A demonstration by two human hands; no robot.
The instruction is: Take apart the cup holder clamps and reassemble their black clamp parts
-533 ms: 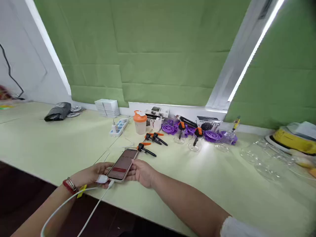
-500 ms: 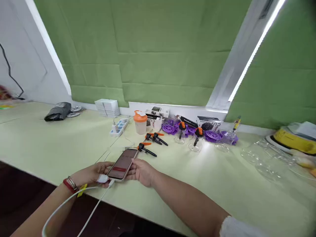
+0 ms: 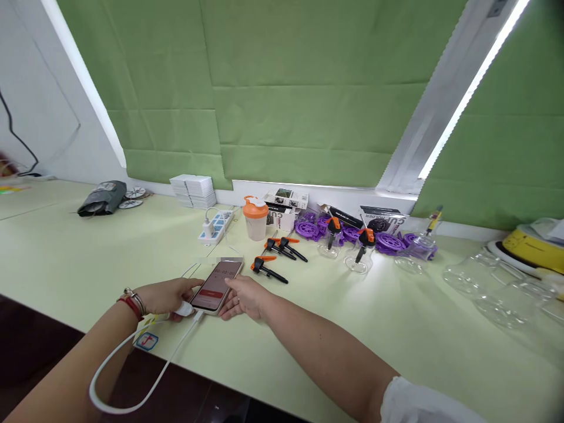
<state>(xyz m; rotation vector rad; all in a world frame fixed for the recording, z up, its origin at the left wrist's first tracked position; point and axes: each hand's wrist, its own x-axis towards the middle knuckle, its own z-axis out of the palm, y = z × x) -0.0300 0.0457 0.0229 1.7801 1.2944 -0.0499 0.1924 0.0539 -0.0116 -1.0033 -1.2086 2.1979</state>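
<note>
A smartphone (image 3: 218, 285) lies nearly flat low over the table, its screen lit with a timer-like row of digits and a red button. My right hand (image 3: 244, 296) grips its right edge, thumb on top and fingers lower at the side. At the left edge is my left hand (image 3: 170, 295), its fingers bent against the phone. Something white (image 3: 184, 309), perhaps a wrap, covers one left finger. A white charging cable (image 3: 170, 359) is plugged into the phone's bottom end and loops over the table edge. Bracelets circle my left wrist.
Behind the phone lie several black-and-orange pump tops (image 3: 269, 269). Further back are a shaker cup (image 3: 255, 218), a power strip (image 3: 215, 228), white stacked cards (image 3: 192, 191) and purple plastic parts (image 3: 308, 228). Clear bottles (image 3: 497, 288) lie right. A dark bag (image 3: 103, 198) sits left.
Both hands have brought the phone down flatter toward the table. My left fingers have shifted along its left edge, and the cable loop has swung. The view has turned slightly left.
</note>
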